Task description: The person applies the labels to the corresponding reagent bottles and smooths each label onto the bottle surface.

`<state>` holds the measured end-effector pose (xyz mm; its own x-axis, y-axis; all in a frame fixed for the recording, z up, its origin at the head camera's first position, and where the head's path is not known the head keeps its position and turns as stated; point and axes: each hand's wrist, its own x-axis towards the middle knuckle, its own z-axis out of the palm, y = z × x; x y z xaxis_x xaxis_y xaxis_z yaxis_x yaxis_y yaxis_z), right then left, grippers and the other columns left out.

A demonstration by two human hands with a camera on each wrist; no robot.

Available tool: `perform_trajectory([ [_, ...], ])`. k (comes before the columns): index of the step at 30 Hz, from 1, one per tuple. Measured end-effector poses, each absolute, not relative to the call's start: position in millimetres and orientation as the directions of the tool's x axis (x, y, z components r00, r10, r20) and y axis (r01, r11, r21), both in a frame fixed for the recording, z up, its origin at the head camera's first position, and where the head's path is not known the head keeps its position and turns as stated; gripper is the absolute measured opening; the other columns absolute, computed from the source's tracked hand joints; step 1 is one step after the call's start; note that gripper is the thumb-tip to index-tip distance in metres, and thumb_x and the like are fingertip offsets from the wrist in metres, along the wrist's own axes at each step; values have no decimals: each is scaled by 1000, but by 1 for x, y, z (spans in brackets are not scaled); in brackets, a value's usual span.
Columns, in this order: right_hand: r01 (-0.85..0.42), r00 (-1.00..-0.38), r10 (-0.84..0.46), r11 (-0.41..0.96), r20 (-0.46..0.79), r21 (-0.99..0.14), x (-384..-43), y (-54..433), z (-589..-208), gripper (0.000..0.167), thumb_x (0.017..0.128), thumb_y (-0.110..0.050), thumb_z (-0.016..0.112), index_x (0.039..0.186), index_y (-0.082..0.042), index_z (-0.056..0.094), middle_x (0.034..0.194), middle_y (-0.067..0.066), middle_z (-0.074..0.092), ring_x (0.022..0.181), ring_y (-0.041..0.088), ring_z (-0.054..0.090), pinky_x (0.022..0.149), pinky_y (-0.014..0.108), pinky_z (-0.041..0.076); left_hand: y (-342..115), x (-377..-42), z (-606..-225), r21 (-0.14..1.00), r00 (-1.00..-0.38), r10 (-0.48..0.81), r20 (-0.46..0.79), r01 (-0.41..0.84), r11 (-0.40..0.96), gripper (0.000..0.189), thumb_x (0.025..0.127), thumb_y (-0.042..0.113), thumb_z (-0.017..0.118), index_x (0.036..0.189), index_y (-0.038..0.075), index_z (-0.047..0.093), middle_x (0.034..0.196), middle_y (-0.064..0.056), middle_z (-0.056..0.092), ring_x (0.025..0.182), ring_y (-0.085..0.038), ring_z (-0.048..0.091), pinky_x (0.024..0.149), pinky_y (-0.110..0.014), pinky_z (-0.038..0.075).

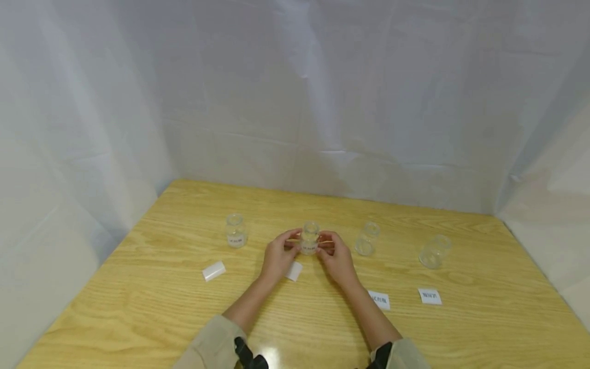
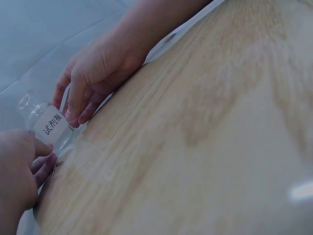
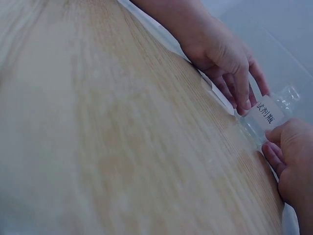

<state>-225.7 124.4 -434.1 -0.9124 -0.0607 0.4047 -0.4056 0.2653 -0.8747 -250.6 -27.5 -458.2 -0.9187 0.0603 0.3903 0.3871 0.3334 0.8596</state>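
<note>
Gripping from two sides, left hand (image 1: 279, 257) and right hand (image 1: 338, 259) | held upright one clear glass white-labelled bottle (image 1: 310, 240) | similar bottle (image 1: 236, 231) stood leftward on yellow wooden worktop (image 1: 138, 307)

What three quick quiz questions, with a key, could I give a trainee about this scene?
1. Count: How many glass bottles show in the head view?
2. True or false: The left hand and right hand both touch the labelled bottle between them.
3. Multiple choice: What lies on the near side of the rightmost bottle? A. a screw cap; B. a printed label; C. a spoon.

Key: 1. Four. 2. True. 3. B.
</note>
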Motion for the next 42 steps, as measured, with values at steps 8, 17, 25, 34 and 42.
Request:
perform_trajectory([
  [8,-406,-912,-53,261,407,-876,-227,125,-435,32,78,21,57,108,15,50,98,31,54,89,46,56,76,49,48,-27,-249,-456,870,-923,69,379,381,313,39,78,-8,67,115,2,62,102,-15,63,84,-27,63,72,-35,51],
  [17,-391,-919,-54,262,391,-882,-228,123,-435,32,77,20,58,108,16,50,97,30,54,89,44,57,75,48,48,-29,-253,-462,852,-915,49,401,393,347,38,77,-9,67,113,0,62,101,-15,63,81,-26,62,71,-34,51],
  [25,-347,-927,38,293,373,-891,-238,126,-449,28,80,12,56,107,7,56,95,19,60,87,31,59,76,37,49,-32,-251,-462,861,-903,-67,423,378,339,36,77,-13,61,111,0,62,99,-12,60,81,-23,59,68,-32,50],
  [34,-380,-918,4,279,396,-882,-210,152,-424,17,86,1,61,103,4,60,95,16,62,87,25,60,75,27,49,-29,-230,-456,787,-782,-128,611,580,212,23,80,-13,57,101,-2,61,91,-10,60,79,-25,57,63,-29,49],
  [42,-405,-908,-104,468,406,-785,-174,217,-416,12,87,-5,63,98,-2,63,93,6,64,85,12,58,74,25,49,-6,-191,-437,683,-692,108,714,722,110,22,75,-19,61,95,-10,58,88,-19,59,73,-29,56,60,-32,50],
])
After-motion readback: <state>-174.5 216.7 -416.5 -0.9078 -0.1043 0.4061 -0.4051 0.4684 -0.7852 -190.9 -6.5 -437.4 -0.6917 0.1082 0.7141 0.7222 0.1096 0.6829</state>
